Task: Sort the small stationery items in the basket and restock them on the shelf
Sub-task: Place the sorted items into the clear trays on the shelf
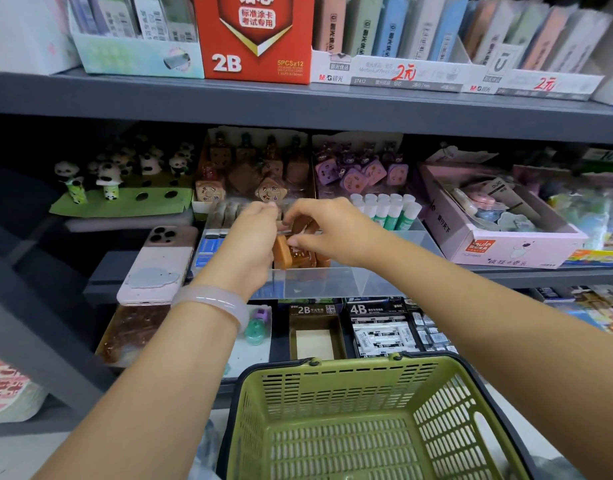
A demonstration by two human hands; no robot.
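Both hands reach into a clear plastic bin [350, 282] on the middle shelf. My left hand [253, 237] and my right hand [319, 233] meet over several small orange-brown items [287, 254] standing in the bin. The fingertips of both hands pinch at one of them near its top, and the exact grip is partly hidden. The green basket [447, 410] sits low in front of me, and its visible inside holds nothing.
A phone [159, 261] lies on the shelf left of the bin. Glue sticks [388, 209] stand behind the bin, and a pink box [499, 237] sits to its right. Panda figures [125, 174], brown [253, 174] and purple [360, 168] items fill the back row. Lead boxes [377, 327] are below.
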